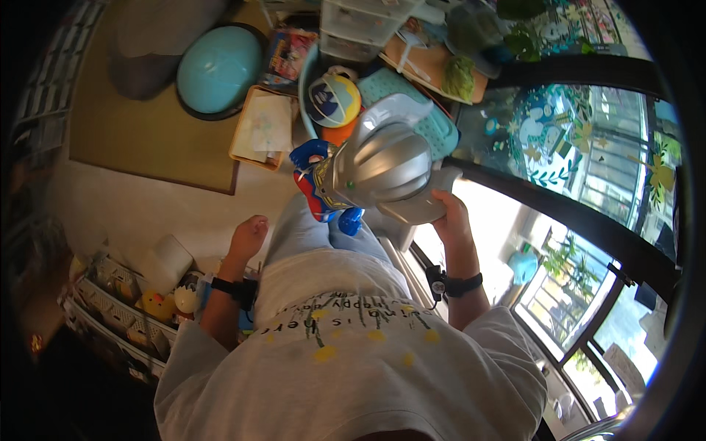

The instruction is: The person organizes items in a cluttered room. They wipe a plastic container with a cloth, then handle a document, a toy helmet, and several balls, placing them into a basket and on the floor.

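My right hand point(454, 218) grips the brim of a large silver plastic toy figure point(391, 165), its fingers partly hidden behind it. The toy has a ribbed, rounded, shiny part with a curved horn-like piece, and red and blue parts with gold detail at its other end. It is held tilted above my lap. My left hand point(249, 236) is to the left of my thighs, its fingers curled, with nothing visible in it. Both wrists wear black straps.
A turquoise dome point(220, 70) rests on a brown mat point(165, 149). Near it are a shallow tray of papers point(263, 127), a yellow and blue ball point(335, 101) and clear drawers point(361, 30). Baskets with toys point(118, 308) stand at left; decorated windows point(557, 138) are at right.
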The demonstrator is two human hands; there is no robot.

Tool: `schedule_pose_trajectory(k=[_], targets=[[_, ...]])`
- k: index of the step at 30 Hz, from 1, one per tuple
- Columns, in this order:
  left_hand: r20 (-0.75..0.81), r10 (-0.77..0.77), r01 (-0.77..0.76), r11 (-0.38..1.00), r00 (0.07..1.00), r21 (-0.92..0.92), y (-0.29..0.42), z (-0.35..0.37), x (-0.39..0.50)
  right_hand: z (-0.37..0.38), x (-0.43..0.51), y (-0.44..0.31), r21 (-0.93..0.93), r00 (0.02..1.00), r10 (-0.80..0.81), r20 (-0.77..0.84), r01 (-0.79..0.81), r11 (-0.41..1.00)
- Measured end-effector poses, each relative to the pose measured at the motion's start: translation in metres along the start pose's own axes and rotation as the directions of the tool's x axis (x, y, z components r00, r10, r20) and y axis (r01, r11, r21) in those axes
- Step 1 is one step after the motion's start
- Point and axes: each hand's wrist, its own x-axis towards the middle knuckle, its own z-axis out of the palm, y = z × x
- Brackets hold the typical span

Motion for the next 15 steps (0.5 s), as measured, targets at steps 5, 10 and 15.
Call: schedule_pose_trajectory(k=[5, 10, 15], targets=[[-0.061, 0.031, -0.025, 0.995, 0.998, 0.097, -0.003, 0.002, -0.036, 0.011, -0.001, 0.021, 0.146, 0.987, 0.162, -0.022, -0.157, 0.977], [-0.228, -0.037, -0.004, 0.984, 0.973, -0.177, -0.011, 0.006, -0.064, 0.049, -0.017, 0.000, 0.036, 0.978, 0.117, 0.175, -0.125, 0.992], [-0.363, -0.197, 0.097, 0.957, 0.911, -0.274, -0.019, -0.014, -0.098, 0.101, -0.054, -0.019, -0.014, 0.937, 0.126, 0.327, -0.129, 0.992]])
